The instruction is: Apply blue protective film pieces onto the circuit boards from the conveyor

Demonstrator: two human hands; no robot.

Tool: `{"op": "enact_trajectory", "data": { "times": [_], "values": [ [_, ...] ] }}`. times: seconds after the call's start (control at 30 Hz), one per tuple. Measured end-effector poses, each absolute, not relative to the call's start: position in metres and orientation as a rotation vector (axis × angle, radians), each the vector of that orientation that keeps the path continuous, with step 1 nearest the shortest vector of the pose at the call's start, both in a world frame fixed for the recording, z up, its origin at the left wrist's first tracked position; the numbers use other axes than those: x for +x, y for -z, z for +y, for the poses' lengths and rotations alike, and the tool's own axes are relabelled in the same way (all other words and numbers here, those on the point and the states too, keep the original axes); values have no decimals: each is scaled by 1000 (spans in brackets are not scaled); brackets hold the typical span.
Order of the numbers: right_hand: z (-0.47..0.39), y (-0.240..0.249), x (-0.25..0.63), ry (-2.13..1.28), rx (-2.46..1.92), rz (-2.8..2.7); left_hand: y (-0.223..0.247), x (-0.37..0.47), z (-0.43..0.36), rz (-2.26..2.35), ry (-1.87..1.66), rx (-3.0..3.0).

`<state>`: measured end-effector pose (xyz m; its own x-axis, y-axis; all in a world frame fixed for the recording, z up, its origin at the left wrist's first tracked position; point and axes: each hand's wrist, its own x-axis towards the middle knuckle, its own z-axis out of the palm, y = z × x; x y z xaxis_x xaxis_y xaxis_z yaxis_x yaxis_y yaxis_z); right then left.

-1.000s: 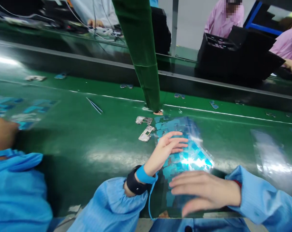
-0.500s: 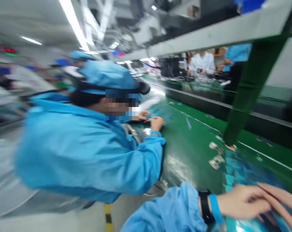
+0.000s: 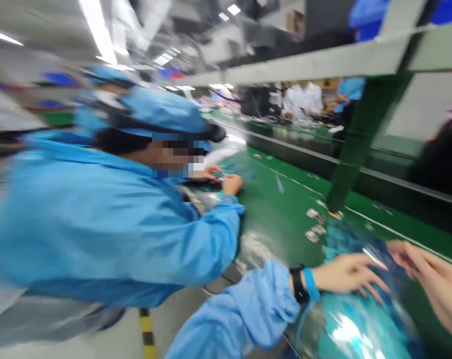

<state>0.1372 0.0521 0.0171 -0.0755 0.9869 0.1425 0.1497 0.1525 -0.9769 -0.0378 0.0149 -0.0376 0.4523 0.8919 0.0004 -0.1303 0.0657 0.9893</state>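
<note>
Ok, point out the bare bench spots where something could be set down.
Bare green bench lies between the co-worker's sleeve and the small metal parts. Crowded: the glossy blue sheet under the left hand and right hand.

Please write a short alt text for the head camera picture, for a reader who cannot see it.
The person's left hand and right hand lie open on a shiny clear sheet of blue stickers on a green conveyor table. At the left, a co-worker in a blue smock and cap leans over the same table; the picture is blurred.
</note>
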Motion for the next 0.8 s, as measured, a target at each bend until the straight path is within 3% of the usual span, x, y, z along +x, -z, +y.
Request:
{"op": "enact_trajectory", "data": {
  "times": [0.1, 0.23, 0.4, 0.6, 0.8],
  "values": [
    [74, -22, 148, -1033, -1122, -1351, 37, -44, 17, 756, -1005, 1115],
    [84, -20, 157, -686, -1182, -1275, 39, -49, 25, 803, -1123, 946],
    [54, -13, 132, 105, -844, -1891, 33, -51, 24, 871, -1152, 827],
    [59, -5, 113, 606, -396, -2279, 29, -51, 30, 812, -1191, 679],
    [63, -5, 115, 693, -313, -2368, 29, -52, 28, 812, -1257, 750]
  ]
}}
